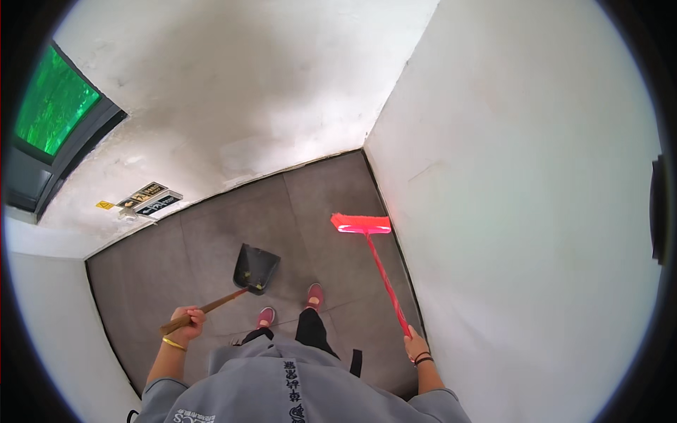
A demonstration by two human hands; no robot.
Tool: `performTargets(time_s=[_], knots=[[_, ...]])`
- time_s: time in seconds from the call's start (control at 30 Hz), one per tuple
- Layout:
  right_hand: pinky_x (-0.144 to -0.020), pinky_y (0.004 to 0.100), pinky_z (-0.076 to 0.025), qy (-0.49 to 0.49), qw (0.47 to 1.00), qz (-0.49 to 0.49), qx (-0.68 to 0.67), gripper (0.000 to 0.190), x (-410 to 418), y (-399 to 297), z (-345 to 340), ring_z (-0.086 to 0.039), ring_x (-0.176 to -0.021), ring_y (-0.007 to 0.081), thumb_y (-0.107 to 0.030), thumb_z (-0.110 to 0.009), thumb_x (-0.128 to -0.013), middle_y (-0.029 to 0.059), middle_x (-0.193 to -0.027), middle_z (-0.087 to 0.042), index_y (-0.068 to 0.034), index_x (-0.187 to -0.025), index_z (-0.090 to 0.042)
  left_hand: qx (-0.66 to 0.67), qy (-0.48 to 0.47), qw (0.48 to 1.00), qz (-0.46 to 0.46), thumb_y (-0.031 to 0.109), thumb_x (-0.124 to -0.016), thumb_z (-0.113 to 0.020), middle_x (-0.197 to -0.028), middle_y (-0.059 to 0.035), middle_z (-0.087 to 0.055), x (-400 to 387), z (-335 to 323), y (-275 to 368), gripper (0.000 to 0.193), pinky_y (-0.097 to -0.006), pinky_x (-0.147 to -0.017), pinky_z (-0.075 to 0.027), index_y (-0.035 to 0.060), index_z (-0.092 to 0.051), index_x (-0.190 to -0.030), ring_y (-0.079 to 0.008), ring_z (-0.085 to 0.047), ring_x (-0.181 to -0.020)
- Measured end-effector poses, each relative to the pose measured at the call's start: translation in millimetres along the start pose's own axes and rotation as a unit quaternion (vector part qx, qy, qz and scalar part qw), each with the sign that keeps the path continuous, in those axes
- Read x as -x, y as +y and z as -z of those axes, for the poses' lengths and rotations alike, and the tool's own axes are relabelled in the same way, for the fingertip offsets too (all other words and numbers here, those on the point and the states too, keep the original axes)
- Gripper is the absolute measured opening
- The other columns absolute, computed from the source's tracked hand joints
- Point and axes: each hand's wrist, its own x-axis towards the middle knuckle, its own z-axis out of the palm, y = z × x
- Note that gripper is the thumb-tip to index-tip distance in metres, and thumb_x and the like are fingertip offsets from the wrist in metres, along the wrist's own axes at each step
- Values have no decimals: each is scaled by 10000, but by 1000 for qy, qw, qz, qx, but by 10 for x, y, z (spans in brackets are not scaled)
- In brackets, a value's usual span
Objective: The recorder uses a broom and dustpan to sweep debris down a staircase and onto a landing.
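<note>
My left hand (188,322) is closed around the wooden handle of a black dustpan (256,267). The pan lies to the left in front of my feet, with small yellowish-green debris in it near the handle. My right hand (415,343) grips the end of the red handle of a broom (362,223). Its pink-red bristle head is on or just over the floor, one end close to the base of the right wall.
Grey floor tiles (238,211) meet white walls along a dark edge, with a corner ahead. Signs (151,198) stick out low on the left part of the front wall, below a dark-framed window (55,106). My pink shoes (314,296) stand between dustpan and broom.
</note>
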Motion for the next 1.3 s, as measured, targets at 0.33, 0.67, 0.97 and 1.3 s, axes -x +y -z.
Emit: performTargets(time_s=[0.33, 0.67, 0.97, 1.3], knots=[[-779, 411, -431, 98, 990, -15, -97, 484, 1369, 1041, -2612, -542, -910, 355, -264, -454, -829, 196, -1013, -562, -163, -1287, -337, -34, 11, 997, 70, 84, -835, -358, -570, -10, -424, 156, -5, 422, 199, -172, -388, -414, 56, -381, -639, -81, -450, -446], [-317, 292, -357, 18, 865, -202, -459, 461, 3692, 641, -4288, -451, -353, 151, -167, -444, -845, 57, -518, -478, -171, -1297, -351, -114, 32, 977, 180, 120, -863, -389, -575, -12, -411, 180, 263, 1025, 210, -176, -393, -421, 40, -374, -669, -73, -436, -428], [-754, 427, -447, 184, 939, -116, -265, 433, 2542, 541, -3961, -565, -850, 363, -261, -423, -816, 188, -981, -578, -182, -1240, -384, -134, 73, 974, 168, 112, -853, -390, -641, -32, -403, 275, 228, 1037, 164, -195, -395, -432, 19, -371, -719, -88, -475, -429], [-779, 471, -436, 125, 946, -144, -261, 468, 3461, 1145, -5486, -547, -903, 393, -276, -433, -806, 207, -985, -573, -283, -1260, -317, -202, 75, 966, 143, 136, -856, -413, -616, -17, -404, 364, 689, 623, 172, -194, -380, -406, 37, -378, -719, -78, -473, -418]])
